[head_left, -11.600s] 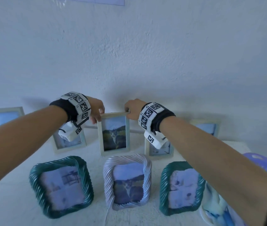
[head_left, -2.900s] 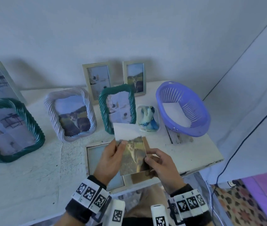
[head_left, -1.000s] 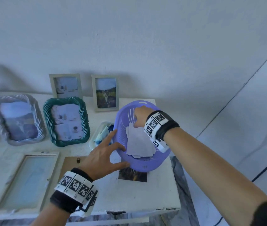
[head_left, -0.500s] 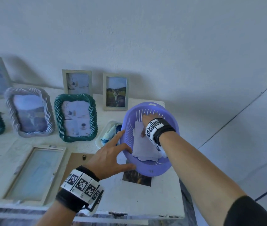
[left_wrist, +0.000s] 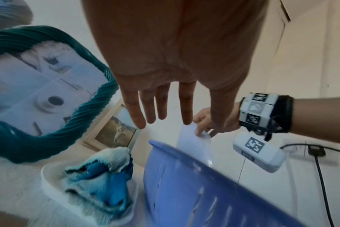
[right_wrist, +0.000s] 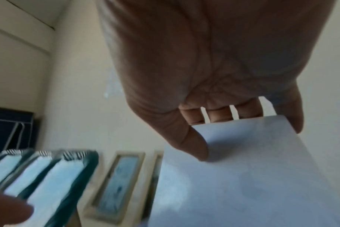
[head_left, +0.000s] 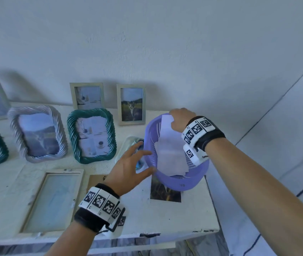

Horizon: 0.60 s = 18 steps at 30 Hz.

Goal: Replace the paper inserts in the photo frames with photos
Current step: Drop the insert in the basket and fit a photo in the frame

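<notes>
A purple basket (head_left: 189, 183) stands tilted at the table's right end with several white paper sheets inside. My right hand (head_left: 181, 119) pinches the top edge of one sheet (head_left: 169, 137) at the basket's far rim; the right wrist view shows thumb and fingers on that sheet (right_wrist: 243, 176). With straight, spread fingers, my left hand (head_left: 130, 167) rests against the basket's left wall. A cat photo (head_left: 165, 193) lies flat, partly under the basket. An opened pale frame (head_left: 52, 198) lies on the table at the left, with its brown backing board (head_left: 96, 180) beside it.
Standing frames line the back: a green twisted one (head_left: 91, 134), a white twisted one (head_left: 38, 133), a small one with a cat photo (head_left: 131, 104) and another small one (head_left: 87, 96). A dish with a blue cloth (left_wrist: 99, 181) sits left of the basket. The table edge is close.
My right hand has risen from the basket's inside to its far rim, drawing one sheet up with it. My left hand stays against the basket's side.
</notes>
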Each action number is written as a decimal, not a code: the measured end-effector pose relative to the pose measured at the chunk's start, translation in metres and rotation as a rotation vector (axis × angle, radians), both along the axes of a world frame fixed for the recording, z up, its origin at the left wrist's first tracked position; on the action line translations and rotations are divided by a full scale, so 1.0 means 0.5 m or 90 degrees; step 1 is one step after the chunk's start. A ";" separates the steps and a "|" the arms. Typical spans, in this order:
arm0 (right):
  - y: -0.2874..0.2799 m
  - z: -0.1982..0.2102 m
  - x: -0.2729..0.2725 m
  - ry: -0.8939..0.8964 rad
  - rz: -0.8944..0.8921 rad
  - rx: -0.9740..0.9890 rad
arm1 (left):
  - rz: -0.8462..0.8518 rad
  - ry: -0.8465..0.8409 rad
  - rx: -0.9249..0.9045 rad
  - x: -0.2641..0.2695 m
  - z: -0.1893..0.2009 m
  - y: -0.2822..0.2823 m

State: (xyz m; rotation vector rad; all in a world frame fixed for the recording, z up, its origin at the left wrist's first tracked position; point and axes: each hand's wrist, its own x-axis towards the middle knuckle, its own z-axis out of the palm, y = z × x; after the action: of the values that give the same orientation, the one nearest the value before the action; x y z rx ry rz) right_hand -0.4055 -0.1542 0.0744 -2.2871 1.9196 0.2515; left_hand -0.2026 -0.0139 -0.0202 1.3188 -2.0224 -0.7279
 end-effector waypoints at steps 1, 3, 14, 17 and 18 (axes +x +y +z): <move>0.009 0.028 0.001 -0.011 0.008 -0.024 | 0.017 0.026 -0.023 0.012 0.009 -0.002; 0.039 0.086 0.012 -0.042 0.003 -0.071 | 0.051 0.084 -0.070 0.039 0.032 -0.005; 0.233 0.103 0.267 -0.374 0.146 -0.157 | 0.081 0.299 0.066 0.257 0.120 0.035; 0.256 0.017 0.316 -0.487 0.084 -0.187 | 0.112 0.310 0.128 0.333 0.090 0.062; 0.268 -0.012 0.329 -0.536 0.026 -0.177 | 0.129 0.331 0.159 0.357 0.076 0.072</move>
State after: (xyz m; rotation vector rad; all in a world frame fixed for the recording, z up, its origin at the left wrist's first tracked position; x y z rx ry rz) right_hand -0.2410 -0.0204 0.0687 -2.0557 1.5014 -0.8812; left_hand -0.0240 0.0223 0.0178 1.2803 -1.4004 -1.1199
